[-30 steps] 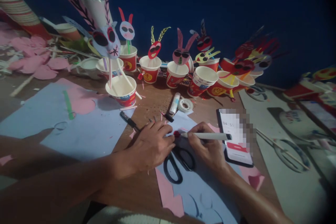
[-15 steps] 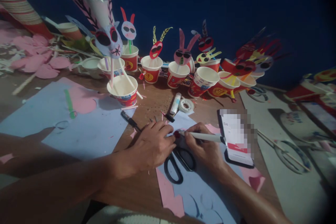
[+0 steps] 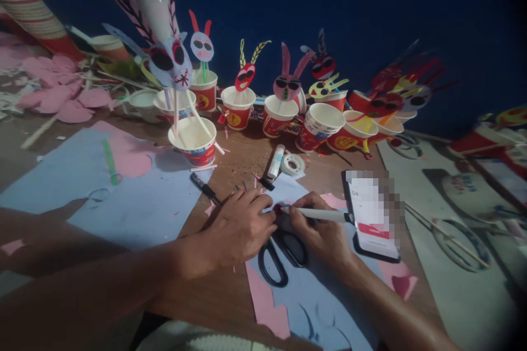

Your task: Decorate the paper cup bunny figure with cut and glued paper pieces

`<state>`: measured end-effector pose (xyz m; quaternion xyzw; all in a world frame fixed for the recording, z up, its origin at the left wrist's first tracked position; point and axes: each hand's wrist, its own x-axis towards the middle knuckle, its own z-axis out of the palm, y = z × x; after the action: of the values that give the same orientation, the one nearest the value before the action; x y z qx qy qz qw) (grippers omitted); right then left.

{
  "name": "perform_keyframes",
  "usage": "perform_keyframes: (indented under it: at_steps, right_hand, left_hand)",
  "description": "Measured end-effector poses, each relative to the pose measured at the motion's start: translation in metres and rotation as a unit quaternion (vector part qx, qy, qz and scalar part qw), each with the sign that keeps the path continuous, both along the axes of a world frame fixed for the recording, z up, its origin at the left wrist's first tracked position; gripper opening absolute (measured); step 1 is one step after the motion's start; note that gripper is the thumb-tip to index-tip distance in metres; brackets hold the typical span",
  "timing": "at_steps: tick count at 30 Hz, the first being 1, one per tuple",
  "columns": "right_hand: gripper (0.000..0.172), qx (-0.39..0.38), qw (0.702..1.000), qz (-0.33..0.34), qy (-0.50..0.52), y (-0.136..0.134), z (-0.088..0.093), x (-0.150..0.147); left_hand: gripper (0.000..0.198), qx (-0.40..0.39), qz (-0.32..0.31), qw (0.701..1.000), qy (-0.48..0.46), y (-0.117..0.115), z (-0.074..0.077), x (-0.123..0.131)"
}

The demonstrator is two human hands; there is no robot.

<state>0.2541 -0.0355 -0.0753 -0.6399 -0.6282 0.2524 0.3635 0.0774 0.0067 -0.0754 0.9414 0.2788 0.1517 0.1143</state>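
My right hand [image 3: 317, 227] is closed around a white marker pen [image 3: 325, 214], which points left. Its tip meets a small dark red piece [image 3: 278, 209], mostly hidden between my hands. My left hand [image 3: 242, 225] lies low over the table, fingers bent together, their tips beside that red piece; whatever is under them is hidden. Black-handled scissors [image 3: 274, 269] lie just below my hands, blades out of sight, partly over a light blue paper sheet [image 3: 296, 296]. A black pen [image 3: 203, 187] lies beyond my left hand.
Paper cups [image 3: 193, 148] with paper animal faces line the back. A glue stick [image 3: 275, 160] and tape roll [image 3: 293, 164] lie ahead. To the right is a phone [image 3: 370, 219]; on the left, blue sheets [image 3: 144, 208], pink cutouts [image 3: 61, 88] and stacked cups [image 3: 37, 16].
The view has shifted very slightly. Both hands, the marker pen and the scissors keep almost the same places.
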Motion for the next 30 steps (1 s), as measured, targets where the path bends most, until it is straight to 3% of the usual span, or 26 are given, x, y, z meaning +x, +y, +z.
perform_keyframes:
  at_steps: [14, 17, 24, 30]
  right_hand:
    - [0.013, -0.011, 0.999, 0.006, 0.037, -0.002, 0.001, 0.0]
    - [0.013, 0.015, 0.998, -0.018, 0.057, -0.001, 0.0, 0.001]
    - [0.009, 0.072, 0.972, -0.062, 0.215, 0.0, -0.004, 0.005]
    - [0.014, 0.124, 0.947, -0.086, 0.284, 0.005, -0.001, 0.01]
  left_hand:
    - [0.023, -0.007, 0.0, 1.0, 0.006, 0.0, 0.0, -0.001]
    - [0.023, -0.012, 0.002, 1.0, 0.006, 0.0, 0.001, -0.001]
    - [0.024, -0.014, 0.001, 1.0, 0.004, 0.0, 0.002, -0.002]
    - [0.024, -0.023, 0.0, 1.0, -0.019, -0.001, 0.001, -0.003]
